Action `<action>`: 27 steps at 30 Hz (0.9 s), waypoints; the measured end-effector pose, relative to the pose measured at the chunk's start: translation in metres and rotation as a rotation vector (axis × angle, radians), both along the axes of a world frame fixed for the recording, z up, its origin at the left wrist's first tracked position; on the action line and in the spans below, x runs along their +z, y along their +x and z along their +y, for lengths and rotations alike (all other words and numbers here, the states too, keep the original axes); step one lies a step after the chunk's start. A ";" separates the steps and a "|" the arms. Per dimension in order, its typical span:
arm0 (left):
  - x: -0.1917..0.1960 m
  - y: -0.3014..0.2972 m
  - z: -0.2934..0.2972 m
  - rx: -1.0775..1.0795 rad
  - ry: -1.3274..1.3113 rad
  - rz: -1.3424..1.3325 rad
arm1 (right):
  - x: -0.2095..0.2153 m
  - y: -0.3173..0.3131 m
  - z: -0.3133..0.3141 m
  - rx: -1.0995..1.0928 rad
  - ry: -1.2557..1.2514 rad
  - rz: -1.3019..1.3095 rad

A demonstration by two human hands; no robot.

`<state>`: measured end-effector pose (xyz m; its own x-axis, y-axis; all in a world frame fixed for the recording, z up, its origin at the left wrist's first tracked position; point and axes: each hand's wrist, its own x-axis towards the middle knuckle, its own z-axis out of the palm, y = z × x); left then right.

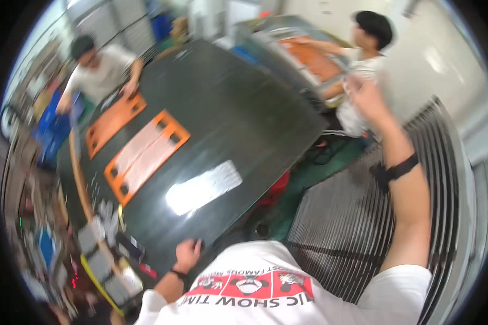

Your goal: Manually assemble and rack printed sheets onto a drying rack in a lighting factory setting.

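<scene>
Left hand: the left hand (187,254) rests on the near edge of the dark table (238,103), fingers bent and close together, clamped on nothing; it seems to lean there for support.
Right hand: the right hand (366,97) is raised high and away from the table, with a black wrist band (398,170) on the forearm. It is blurred, so one cannot tell if the fingers are apart or pinch something small.
Orange tray: the nearer orange tray (146,154) lies flat in the middle of the table, well apart from both hands, with pale sheets in its openings.
Second tray: another orange tray (114,122) lies just beside it, under the hand of a seated person (100,67) at the far left.
Other person: a second person (366,49) stands at the far right, reaching to an orange sheet on a machine (303,54).
Left side: a cluttered heap of small boxes (103,254) is near the left hand.
</scene>
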<state>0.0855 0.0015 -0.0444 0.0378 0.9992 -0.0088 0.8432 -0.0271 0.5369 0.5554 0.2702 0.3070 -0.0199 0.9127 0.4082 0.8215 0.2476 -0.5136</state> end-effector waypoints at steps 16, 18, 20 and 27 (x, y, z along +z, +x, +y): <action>0.022 0.032 -0.116 0.643 -0.350 -0.158 | -0.351 -0.170 -0.013 0.639 -0.297 -0.305; 0.019 0.037 -0.120 0.685 -0.379 -0.207 | -0.349 -0.167 -0.013 0.635 -0.297 -0.352; 0.021 0.043 -0.116 0.677 -0.400 -0.204 | -0.347 -0.160 -0.014 0.680 -0.189 -0.515; 0.023 0.053 -0.099 0.612 -0.477 -0.203 | -0.347 -0.135 -0.017 0.685 -0.204 -0.503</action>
